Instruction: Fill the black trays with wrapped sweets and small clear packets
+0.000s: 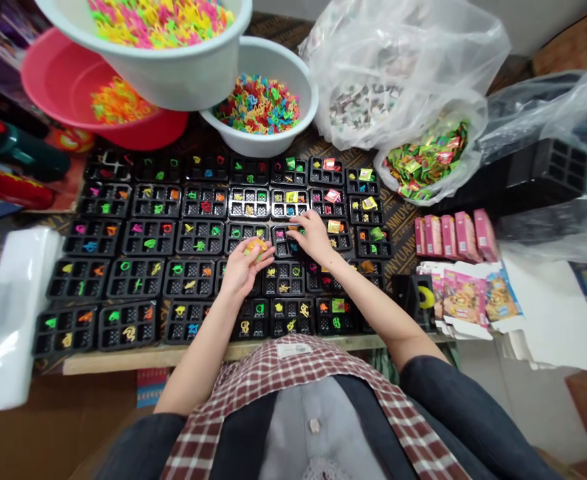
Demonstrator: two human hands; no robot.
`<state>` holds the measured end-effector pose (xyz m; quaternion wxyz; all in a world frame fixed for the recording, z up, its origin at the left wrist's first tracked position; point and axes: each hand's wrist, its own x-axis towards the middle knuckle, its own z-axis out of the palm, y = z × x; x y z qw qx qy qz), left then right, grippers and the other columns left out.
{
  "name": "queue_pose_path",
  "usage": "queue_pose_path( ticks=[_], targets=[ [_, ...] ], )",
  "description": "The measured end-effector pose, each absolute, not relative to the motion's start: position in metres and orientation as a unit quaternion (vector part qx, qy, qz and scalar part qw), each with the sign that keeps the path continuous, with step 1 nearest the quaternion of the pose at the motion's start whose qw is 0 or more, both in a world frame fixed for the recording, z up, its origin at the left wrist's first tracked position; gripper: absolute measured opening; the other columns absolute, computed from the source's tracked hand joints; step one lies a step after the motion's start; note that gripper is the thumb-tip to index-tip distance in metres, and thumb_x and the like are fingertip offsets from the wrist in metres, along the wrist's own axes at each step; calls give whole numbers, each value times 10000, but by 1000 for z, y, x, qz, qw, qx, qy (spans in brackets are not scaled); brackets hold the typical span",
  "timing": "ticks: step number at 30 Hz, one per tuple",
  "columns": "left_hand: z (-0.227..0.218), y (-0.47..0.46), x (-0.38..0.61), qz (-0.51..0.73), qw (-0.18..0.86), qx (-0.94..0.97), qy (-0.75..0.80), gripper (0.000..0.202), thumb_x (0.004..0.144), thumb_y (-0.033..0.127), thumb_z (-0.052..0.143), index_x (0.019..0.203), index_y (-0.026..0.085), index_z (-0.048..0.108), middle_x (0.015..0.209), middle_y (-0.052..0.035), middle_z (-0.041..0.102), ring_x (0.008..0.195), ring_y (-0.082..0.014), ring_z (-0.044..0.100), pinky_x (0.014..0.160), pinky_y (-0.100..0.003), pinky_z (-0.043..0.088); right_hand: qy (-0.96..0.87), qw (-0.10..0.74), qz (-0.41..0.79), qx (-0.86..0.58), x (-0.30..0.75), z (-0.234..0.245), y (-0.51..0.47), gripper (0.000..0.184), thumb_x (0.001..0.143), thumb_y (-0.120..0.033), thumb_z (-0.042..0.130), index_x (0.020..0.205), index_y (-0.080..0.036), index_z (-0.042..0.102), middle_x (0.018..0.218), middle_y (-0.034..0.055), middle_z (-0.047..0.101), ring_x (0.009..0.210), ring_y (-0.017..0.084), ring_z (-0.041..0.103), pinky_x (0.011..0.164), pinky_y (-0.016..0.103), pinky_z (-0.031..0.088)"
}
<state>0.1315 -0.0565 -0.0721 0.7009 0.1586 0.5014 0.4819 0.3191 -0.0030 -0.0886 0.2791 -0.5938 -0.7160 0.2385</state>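
My left hand (242,272) is palm up with its fingers curled, holding small orange-yellow sachets (256,249). To its right, my right hand (315,239) reaches over a black compartment tray (284,249), thumb and fingertips coming together inside it. Something small and orange shows at those fingertips; whether it is a sachet or a toy piece I cannot make out. Rows of similar black trays (140,280) hold small coloured plastic shapes. Several trays on the right also hold shiny sachets, such as a yellow sachet (369,203).
Behind the trays stand a pale basin (173,80) of neon pieces, a red basin (48,80) and a smaller basin (266,143). An open bag of sachets (426,160) lies beyond the trays. Pink boxes (466,237) and flattened cartons (466,300) lie right; plastic sleeves (10,320) left.
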Motion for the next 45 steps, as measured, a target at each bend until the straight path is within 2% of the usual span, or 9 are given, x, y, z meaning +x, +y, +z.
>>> queue_pose_path(
  ticks=[4, 7, 10, 14, 18, 21, 27, 36, 45],
  targets=[
    [-71, -79, 142, 429, 712, 194, 521, 344, 675, 332, 808, 869, 133, 606, 683, -38, 693, 497, -123, 645, 398, -157, 412, -710, 306, 352, -527, 307, -57, -39, 202, 866, -355, 632, 943, -189, 716, 820, 31, 636, 718, 154, 565, 708, 296, 457],
    [-69, -88, 151, 430, 717, 222, 502, 365, 633, 382, 816, 793, 135, 601, 587, -8, 655, 348, -60, 501, 323, -145, 271, -692, 304, 418, -504, 303, -48, -64, 194, 882, -337, 597, 844, -185, 712, 769, 12, 667, 670, 134, 575, 664, 268, 446],
    [-69, -93, 147, 466, 697, 219, 499, 319, 663, 366, 777, 832, 146, 620, 661, -27, 692, 414, -63, 538, 368, -146, 323, -654, 340, 373, -564, 305, -62, -76, 165, 875, -306, 593, 919, -191, 703, 774, 10, 678, 675, 140, 584, 681, 272, 453],
    [-72, -102, 124, 501, 675, 205, 502, 285, 676, 344, 750, 872, 156, 664, 827, -67, 728, 706, -155, 688, 604, -238, 517, -673, 274, 326, -605, 308, -94, -80, 130, 851, -214, 599, 932, -186, 697, 691, 0, 625, 657, 153, 571, 717, 300, 467],
    [-73, -120, 108, 490, 648, 257, 523, 267, 679, 371, 756, 814, 144, 717, 888, -90, 723, 838, -188, 673, 773, -308, 514, -703, 260, 270, -604, 302, -98, -91, 158, 835, -262, 647, 959, -187, 712, 841, 63, 619, 836, 217, 590, 817, 377, 483],
    [-70, -135, 113, 482, 609, 298, 554, 257, 678, 365, 759, 821, 152, 747, 824, -63, 715, 724, -137, 613, 730, -272, 476, -691, 315, 297, -579, 293, -77, -107, 258, 842, -351, 660, 1046, -200, 703, 906, 68, 625, 853, 210, 592, 824, 381, 492],
    [-63, -150, 140, 486, 656, 263, 514, 323, 556, 330, 830, 814, 164, 727, 714, -20, 694, 598, -103, 569, 569, -219, 422, -615, 328, 509, -505, 289, -54, -141, 315, 862, -360, 604, 1120, -196, 677, 719, 2, 660, 633, 138, 589, 650, 287, 488],
    [-66, -141, 117, 500, 601, 254, 570, 188, 692, 289, 709, 828, 160, 692, 801, -41, 705, 684, -97, 622, 624, -194, 435, -670, 246, 331, -617, 311, -97, -184, 203, 841, -160, 551, 976, -207, 696, 805, 48, 655, 788, 198, 610, 786, 366, 509],
    [-60, -126, 122, 495, 606, 233, 578, 273, 557, 273, 766, 792, 155, 693, 742, -22, 701, 658, -104, 622, 589, -188, 447, -717, 268, 108, -634, 376, -60, -86, 284, 880, -373, 600, 1119, -234, 663, 1165, 110, 560, 1141, 270, 483, 1010, 456, 400]
  ],
)
